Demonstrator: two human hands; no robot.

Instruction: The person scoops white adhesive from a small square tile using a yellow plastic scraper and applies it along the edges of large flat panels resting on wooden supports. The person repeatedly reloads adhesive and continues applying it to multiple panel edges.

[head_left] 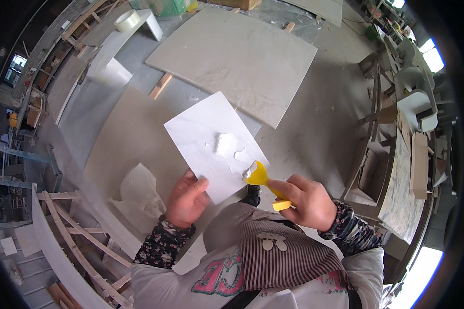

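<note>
My left hand [186, 200] grips a white rectangular board [196, 129] by its near left edge, thumb on top and fingers underneath. On the board sits a lump of white paste [225, 144] with smears beside it. My right hand [310, 201] is closed around the handle of a yellow putty knife [258, 175]. Its blade lies over the board's right edge and carries some white paste along its tip. Whether the blade touches the board I cannot tell.
A large grey panel [232, 56] rests on wooden strips [161, 85] ahead. A roll of tape [127, 20] stands on a curved white piece at the back left. A crumpled white bag [140, 188] lies left of me. Wooden framing [82, 226] fills the lower left; a marbled slab [402, 190] stands right.
</note>
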